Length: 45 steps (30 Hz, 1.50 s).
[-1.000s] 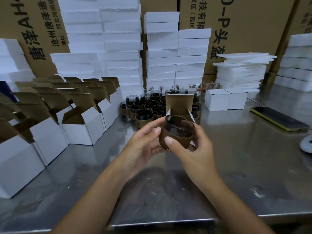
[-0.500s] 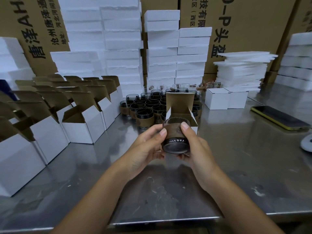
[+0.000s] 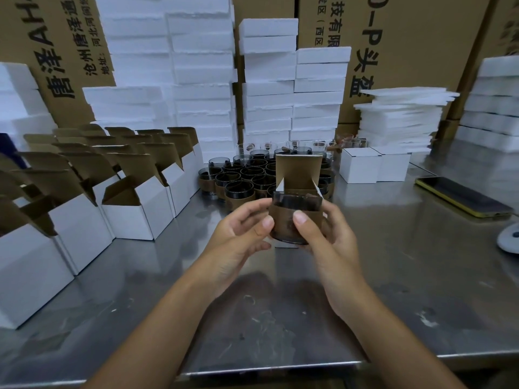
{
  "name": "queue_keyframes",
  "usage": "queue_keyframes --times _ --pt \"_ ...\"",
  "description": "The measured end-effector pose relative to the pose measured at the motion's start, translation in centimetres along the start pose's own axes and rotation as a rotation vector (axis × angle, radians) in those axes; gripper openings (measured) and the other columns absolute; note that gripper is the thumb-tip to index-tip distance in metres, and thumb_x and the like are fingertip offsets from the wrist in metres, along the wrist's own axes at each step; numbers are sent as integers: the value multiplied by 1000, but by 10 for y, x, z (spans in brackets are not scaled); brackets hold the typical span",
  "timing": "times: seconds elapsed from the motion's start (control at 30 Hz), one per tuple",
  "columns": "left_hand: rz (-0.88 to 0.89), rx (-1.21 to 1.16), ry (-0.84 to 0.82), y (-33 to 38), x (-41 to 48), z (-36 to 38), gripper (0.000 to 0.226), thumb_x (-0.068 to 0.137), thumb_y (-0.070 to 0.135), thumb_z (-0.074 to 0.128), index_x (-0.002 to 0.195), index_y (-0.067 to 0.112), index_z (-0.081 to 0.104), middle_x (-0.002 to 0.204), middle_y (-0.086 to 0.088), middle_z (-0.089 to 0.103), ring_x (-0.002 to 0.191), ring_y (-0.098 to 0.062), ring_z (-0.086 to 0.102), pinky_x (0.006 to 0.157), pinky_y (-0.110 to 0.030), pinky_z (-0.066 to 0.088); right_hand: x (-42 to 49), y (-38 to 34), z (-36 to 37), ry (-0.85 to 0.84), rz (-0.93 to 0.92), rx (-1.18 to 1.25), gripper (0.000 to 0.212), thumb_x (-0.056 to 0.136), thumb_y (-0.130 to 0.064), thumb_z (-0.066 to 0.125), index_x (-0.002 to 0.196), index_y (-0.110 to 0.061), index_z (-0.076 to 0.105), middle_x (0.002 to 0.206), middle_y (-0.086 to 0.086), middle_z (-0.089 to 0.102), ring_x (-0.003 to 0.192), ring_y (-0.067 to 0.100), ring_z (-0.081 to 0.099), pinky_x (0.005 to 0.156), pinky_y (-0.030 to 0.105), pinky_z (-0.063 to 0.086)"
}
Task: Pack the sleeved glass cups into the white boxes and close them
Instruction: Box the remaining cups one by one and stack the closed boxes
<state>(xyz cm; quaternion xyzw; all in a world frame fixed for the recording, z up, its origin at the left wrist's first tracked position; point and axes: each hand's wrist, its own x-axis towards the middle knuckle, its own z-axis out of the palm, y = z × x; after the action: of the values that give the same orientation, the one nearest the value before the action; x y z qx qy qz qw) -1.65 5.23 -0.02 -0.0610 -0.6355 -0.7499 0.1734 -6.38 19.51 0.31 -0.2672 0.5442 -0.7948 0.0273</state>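
A dark glass cup in a brown paper sleeve point(image 3: 283, 220) is held upright above the steel table point(image 3: 393, 276). My right hand point(image 3: 325, 237) grips it, thumb on the sleeve's front. My left hand point(image 3: 238, 237) pinches its left side with thumb and fingers. Just behind the cup stands an open white box point(image 3: 298, 172) with its brown lid flap up. Several more sleeved cups point(image 3: 238, 189) are clustered behind it.
Several open white boxes point(image 3: 132, 211) stand in rows on the left. Two closed white boxes point(image 3: 373, 167) sit at the back right. A phone with a yellow edge point(image 3: 463, 196) lies on the right. White foam stacks point(image 3: 196, 66) and cardboard cartons line the back.
The cup was tilted with its mouth towards me, then tipped mouth down; now it is upright and a little farther forward, close to the open box.
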Motion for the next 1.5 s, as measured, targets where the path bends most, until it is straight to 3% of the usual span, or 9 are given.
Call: queue_keyframes --times 0.17,0.27,0.43,0.77,1.0,1.2,1.3,1.43,1.5 --pt "110 128 136 -2 3 0 30 79 41 66 108 35 68 98 1 70 84 -12 63 70 -22 50 3 3 -3 59 -207 -50 51 70 -25 73 116 -31 52 104 -18 68 101 2 63 77 15 49" --pt "311 523 276 -9 4 3 24 88 27 57 102 46 66 95 4 62 82 -4 59 73 -17 47 7 -1 -6 84 -320 -101 54 70 -36 74 119 -41 51 108 -20 66 104 4 62 83 15 48" --pt "404 1006 214 -20 4 14 33 90 35 49 121 47 51 112 14 37 105 0 45 82 -6 38 31 -11 -9 77 -386 -140 52 72 -38 71 119 -39 48 107 -23 65 104 0 61 83 13 47" --pt "366 1271 206 -25 15 17 41 89 32 45 129 30 53 128 7 44 115 -10 44 90 -23 29 64 0 -14 -92 -298 -245 54 75 -51 67 123 -46 44 117 -20 59 115 0 54 94 24 49" --pt "390 1278 255 -24 16 16 28 89 35 48 113 27 60 106 10 45 94 -8 45 76 -22 37 63 10 -20 -65 -302 -274 59 80 -45 66 132 -36 38 118 -19 59 112 1 56 94 27 49" --pt "392 1347 263 -22 16 18 25 90 36 48 106 21 59 96 7 55 87 -5 43 73 -19 31 61 8 -19 -98 -374 -424 60 80 -45 62 127 -57 29 128 -10 52 122 11 50 101 44 44" --pt "407 1362 259 -21 16 18 22 88 34 52 105 20 58 92 7 55 84 -7 46 72 -20 29 60 8 -20 -131 -448 -531 47 82 -34 63 112 -58 37 122 -23 45 120 6 48 99 39 45" --pt "428 1336 245 -20 15 17 22 88 36 51 100 19 57 89 9 53 81 -10 49 74 -25 34 61 11 -23 -147 -558 -743 33 81 -26 63 104 -39 45 127 -15 33 124 -17 27 96 2 26" --pt "430 1329 231 -20 15 16 26 87 39 47 99 19 57 89 8 54 81 -12 51 74 -27 35 61 10 -24 -168 -557 -770 30 80 -24 63 99 -38 44 125 -22 32 122 -18 26 94 -1 24"
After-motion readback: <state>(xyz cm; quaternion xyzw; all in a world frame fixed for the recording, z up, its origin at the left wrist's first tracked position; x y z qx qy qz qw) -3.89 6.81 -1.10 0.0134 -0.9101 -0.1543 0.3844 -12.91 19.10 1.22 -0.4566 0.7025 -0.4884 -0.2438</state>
